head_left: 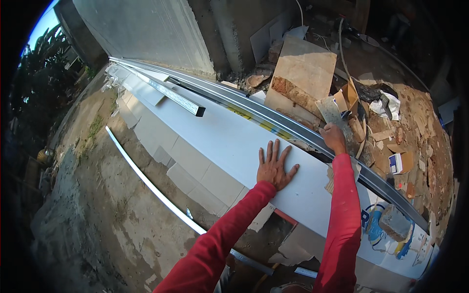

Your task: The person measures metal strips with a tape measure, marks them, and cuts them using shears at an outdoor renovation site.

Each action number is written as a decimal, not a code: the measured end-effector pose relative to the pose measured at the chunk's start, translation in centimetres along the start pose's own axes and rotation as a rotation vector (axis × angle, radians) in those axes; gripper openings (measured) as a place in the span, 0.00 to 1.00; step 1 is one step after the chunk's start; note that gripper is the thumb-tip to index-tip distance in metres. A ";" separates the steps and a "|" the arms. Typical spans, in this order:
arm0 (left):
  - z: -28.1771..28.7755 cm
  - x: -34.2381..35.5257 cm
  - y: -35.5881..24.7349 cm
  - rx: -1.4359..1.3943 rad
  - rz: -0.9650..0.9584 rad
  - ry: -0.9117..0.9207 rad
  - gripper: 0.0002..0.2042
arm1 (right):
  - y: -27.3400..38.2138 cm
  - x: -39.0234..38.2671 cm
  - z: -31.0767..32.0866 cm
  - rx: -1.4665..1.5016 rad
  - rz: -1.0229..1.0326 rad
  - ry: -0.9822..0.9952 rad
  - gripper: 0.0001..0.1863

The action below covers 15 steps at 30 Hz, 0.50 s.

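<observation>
We press our left hand (275, 168), fingers spread flat, on the white board (215, 141) w/ right hand (334, 138) curled on the metal rail (273, 117) at its far edge; board could slide off the tiles (190, 171) under it if pressure shifts.

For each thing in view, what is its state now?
Long white panel: lying flat on pale tiles.
Left hand: open, fingers spread, pressed flat on panel.
Right hand: closed at panel's far edge; what it grips is unclear.
Metal box-section bar: lying on panel.
Small cardboard box: open.
</observation>
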<state>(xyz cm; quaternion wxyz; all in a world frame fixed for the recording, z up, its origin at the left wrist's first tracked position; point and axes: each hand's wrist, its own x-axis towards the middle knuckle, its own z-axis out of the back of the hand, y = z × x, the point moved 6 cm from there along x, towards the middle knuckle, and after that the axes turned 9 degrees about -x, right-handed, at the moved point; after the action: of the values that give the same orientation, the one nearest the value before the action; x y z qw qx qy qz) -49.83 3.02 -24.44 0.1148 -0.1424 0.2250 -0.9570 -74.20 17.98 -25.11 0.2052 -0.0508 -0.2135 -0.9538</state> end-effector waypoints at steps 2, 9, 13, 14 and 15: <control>0.4 0.2 -0.2 0.005 0.009 -0.006 0.34 | 1.6 1.1 -3.3 0.074 -0.044 0.133 0.19; -0.4 1.1 1.1 -0.044 0.063 0.047 0.28 | 8.6 -7.8 -2.6 0.190 -0.204 -0.174 0.17; -0.8 1.0 2.0 -0.082 0.132 0.038 0.30 | 11.1 -13.0 -0.1 -0.195 -0.053 -0.289 0.17; -0.8 1.2 2.1 -0.066 0.137 0.058 0.31 | 11.4 -13.0 -0.1 -0.196 -0.051 -0.266 0.17; -1.0 0.9 2.3 -0.096 0.201 0.149 0.31 | 11.5 -12.8 -0.4 -0.283 -0.093 -0.187 0.18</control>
<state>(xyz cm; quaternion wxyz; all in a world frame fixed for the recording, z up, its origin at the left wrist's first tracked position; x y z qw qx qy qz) -50.67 1.16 -26.20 0.1863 -0.0529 0.2914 -0.9368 -57.84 13.07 -23.39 0.1308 -0.1580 -0.0975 -0.9739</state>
